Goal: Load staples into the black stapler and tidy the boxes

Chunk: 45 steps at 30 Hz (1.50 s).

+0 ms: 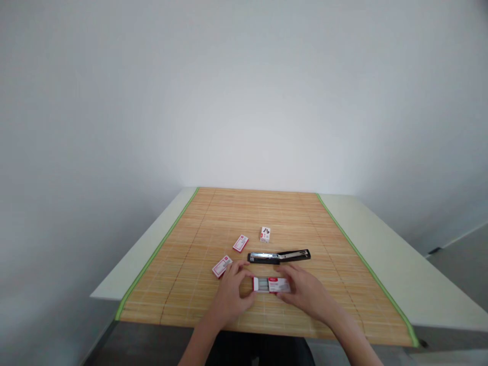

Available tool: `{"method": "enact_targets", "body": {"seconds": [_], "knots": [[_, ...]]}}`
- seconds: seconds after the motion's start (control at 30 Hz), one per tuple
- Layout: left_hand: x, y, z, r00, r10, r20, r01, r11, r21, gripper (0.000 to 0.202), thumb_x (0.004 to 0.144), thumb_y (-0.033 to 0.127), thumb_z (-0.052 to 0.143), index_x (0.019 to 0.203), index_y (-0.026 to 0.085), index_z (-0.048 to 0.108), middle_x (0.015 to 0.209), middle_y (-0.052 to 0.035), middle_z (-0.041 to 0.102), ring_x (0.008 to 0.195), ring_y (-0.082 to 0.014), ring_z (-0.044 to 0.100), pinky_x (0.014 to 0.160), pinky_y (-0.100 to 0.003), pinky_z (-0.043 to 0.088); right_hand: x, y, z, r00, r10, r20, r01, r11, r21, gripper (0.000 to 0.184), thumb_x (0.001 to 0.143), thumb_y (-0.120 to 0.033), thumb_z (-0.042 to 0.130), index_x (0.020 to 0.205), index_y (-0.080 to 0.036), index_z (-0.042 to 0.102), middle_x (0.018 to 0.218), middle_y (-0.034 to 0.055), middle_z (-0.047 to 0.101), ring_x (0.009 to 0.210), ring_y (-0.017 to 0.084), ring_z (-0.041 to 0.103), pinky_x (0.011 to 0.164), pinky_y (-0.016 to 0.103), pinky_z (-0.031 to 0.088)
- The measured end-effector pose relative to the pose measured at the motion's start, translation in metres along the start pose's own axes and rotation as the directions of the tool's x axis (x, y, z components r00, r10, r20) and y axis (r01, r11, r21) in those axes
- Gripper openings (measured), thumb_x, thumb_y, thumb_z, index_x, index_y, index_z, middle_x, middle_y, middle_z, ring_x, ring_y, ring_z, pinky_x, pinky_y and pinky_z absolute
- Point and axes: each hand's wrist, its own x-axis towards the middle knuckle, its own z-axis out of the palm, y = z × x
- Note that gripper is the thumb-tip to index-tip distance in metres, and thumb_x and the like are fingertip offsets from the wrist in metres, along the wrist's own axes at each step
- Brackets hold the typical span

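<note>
Holding the half-slid staple box (271, 284) between left hand (232, 294) and right hand (305, 291), fingers loosely curled on its ends, just short of the open stapler (279, 256) beyond the fingertips; likely to spill staples if pulled too far or tilted.

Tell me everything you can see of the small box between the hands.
The small box is white and red, cardboard by its look, lying flat and crosswise on the bamboo mat, just nearer than the black stapler. Its left part looks pale grey with a red end, as if a tray were slid partly out. The left hand holds its left end, the right hand its right end. Print unreadable.
</note>
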Motion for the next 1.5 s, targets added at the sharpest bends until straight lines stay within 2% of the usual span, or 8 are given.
{"method": "enact_targets", "body": {"seconds": [0.27, 0.57, 0.7, 0.8, 0.93, 1.1, 1.37, 1.5], "knots": [[0.006, -0.001, 0.002, 0.994, -0.071, 0.082, 0.07, 0.997, 0.014, 0.032, 0.074, 0.034, 0.085, 0.105, 0.034, 0.076, 0.132, -0.0037, 0.059, 0.124, -0.0294, 0.053, 0.108, -0.047, 0.043, -0.007, 0.012, 0.005, 0.999, -0.021, 0.032, 0.017, 0.995, 0.1, 0.016, 0.083, -0.021, 0.069, 0.099, -0.024, 0.069, 0.087, -0.0001, 0.067, 0.079, 0.018, 0.061, 0.07, 0.026, 0.043], [0.006, 0.003, 0.007, 0.996, -0.056, 0.074, 0.052, 0.997, 0.048, 0.042, 0.073, 0.046, 0.086, 0.113, 0.039, 0.075, 0.123, -0.0036, 0.062, 0.118, -0.0302, 0.057, 0.104, -0.05, 0.046, -0.002, -0.003, 0.022, 1.0, -0.016, -0.013, 0.017, 0.994, 0.105, 0.025, 0.078, -0.023, 0.073, 0.104, -0.024, 0.071, 0.088, 0.0011, 0.067, 0.08, 0.02, 0.061, 0.072, 0.029, 0.046], [0.003, 0.008, 0.008, 0.999, -0.048, 0.0, 0.048, 0.997, 0.059, 0.055, 0.08, 0.053, 0.079, 0.13, 0.035, 0.064, 0.131, -0.0059, 0.059, 0.124, -0.0312, 0.054, 0.108, -0.051, 0.045, -0.003, 0.021, 0.004, 0.963, 0.007, -0.27, 0.042, 0.984, 0.172, 0.032, 0.088, -0.041, 0.069, 0.118, -0.029, 0.069, 0.103, 0.0069, 0.07, 0.096, 0.026, 0.063, 0.088, 0.04, 0.051], [0.005, 0.012, 0.011, 0.997, -0.065, -0.032, 0.068, 0.993, 0.099, 0.042, 0.096, 0.048, 0.061, 0.135, 0.035, 0.059, 0.138, -0.005, 0.057, 0.13, -0.0293, 0.052, 0.111, -0.052, 0.043, 0.002, 0.051, -0.009, 0.827, 0.109, -0.552, 0.037, 0.969, 0.246, 0.043, 0.089, -0.053, 0.066, 0.125, -0.031, 0.067, 0.125, 0.0105, 0.066, 0.121, 0.032, 0.058, 0.107, 0.053, 0.044], [0.008, 0.015, 0.018, 0.994, -0.086, -0.066, 0.096, 0.979, 0.179, 0.041, 0.101, 0.046, 0.053, 0.14, 0.035, 0.054, 0.143, -0.0045, 0.056, 0.133, -0.0301, 0.049, 0.113, -0.055, 0.039, 0.01, 0.078, -0.004, 0.914, 0.23, -0.334, 0.029, 0.786, 0.618, 0.068, 0.083, -0.058, 0.072, 0.141, -0.03, 0.054, 0.135, 0.0098, 0.065, 0.123, 0.03, 0.061, 0.11, 0.053, 0.046], [0.009, 0.017, 0.023, 0.992, -0.085, -0.096, 0.103, 0.974, 0.203, 0.041, 0.102, 0.047, 0.05, 0.14, 0.033, 0.053, 0.143, -0.0056, 0.056, 0.132, -0.0303, 0.049, 0.112, -0.055, 0.039, 0.028, 0.062, 0.009, 0.947, 0.161, -0.278, 0.125, 0.611, 0.782, 0.052, 0.088, -0.057, 0.068, 0.129, -0.027, 0.06, 0.129, 0.0103, 0.069, 0.119, 0.028, 0.065, 0.111, 0.05, 0.047], [0.01, 0.016, 0.024, 0.992, -0.078, -0.101, 0.098, 0.972, 0.212, 0.039, 0.102, 0.045, 0.049, 0.139, 0.033, 0.053, 0.143, -0.0057, 0.057, 0.132, -0.0311, 0.049, 0.111, -0.056, 0.038, 0.078, -0.004, 0.013, 0.968, -0.171, -0.185, 0.235, 0.88, 0.412, 0.033, 0.09, -0.035, 0.067, 0.12, -0.023, 0.069, 0.125, 0.0088, 0.071, 0.117, 0.026, 0.065, 0.108, 0.046, 0.048], [0.01, 0.018, 0.023, 0.992, -0.066, -0.11, 0.087, 0.976, 0.2, 0.039, 0.103, 0.042, 0.048, 0.14, 0.033, 0.052, 0.142, -0.0061, 0.057, 0.13, -0.0311, 0.05, 0.11, -0.056, 0.039, 0.084, -0.015, 0.023, 0.963, -0.2, -0.179, 0.239, 0.942, 0.234, 0.033, 0.09, -0.026, 0.064, 0.122, -0.024, 0.069, 0.122, 0.0078, 0.072, 0.114, 0.025, 0.065, 0.105, 0.044, 0.048]]}}
